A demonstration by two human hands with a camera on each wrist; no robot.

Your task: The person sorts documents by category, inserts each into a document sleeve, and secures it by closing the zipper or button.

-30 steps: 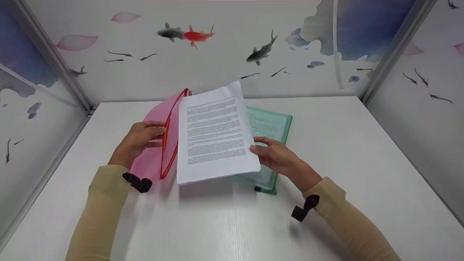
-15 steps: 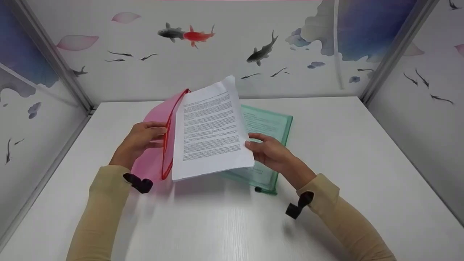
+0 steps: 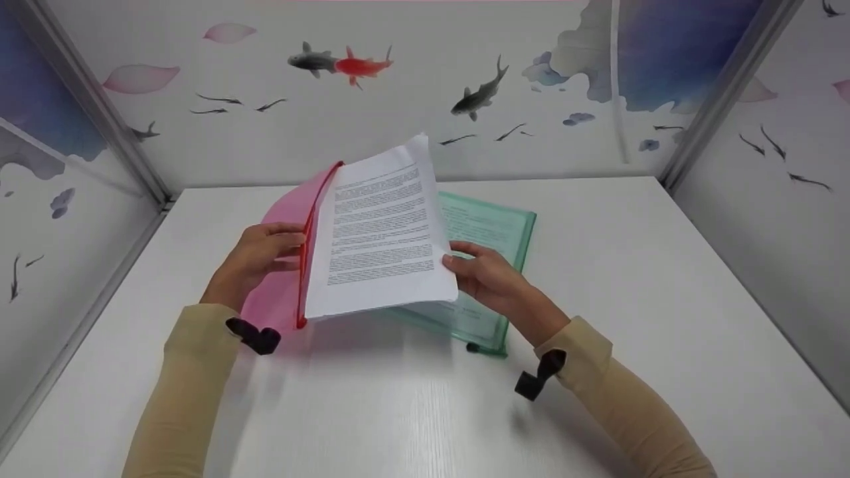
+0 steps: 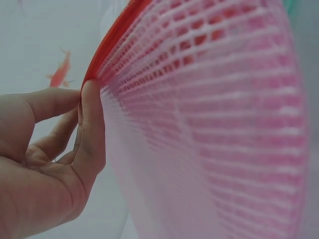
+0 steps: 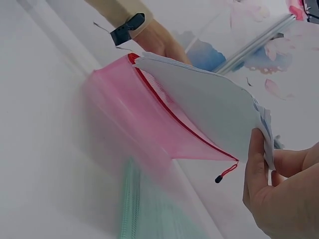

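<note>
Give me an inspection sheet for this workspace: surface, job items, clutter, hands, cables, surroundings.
Surface: white table, wood-grain finish, no spills seen.
Job's things: pink mesh zip pouch with red zipper, held up off the table with its mouth open; stack of printed paper, its left edge at the pouch mouth.
Clutter: green mesh pouch lying flat on the table behind the paper, sheets visible inside.
Hands: left hand pinches the pouch's edge at the zipper; right hand has its grip on the paper's right edge.
Cables: nothing seen; a black strap at each wrist.
Surroundings: wall panels printed with fish and petals on three sides, metal corner posts.
</note>
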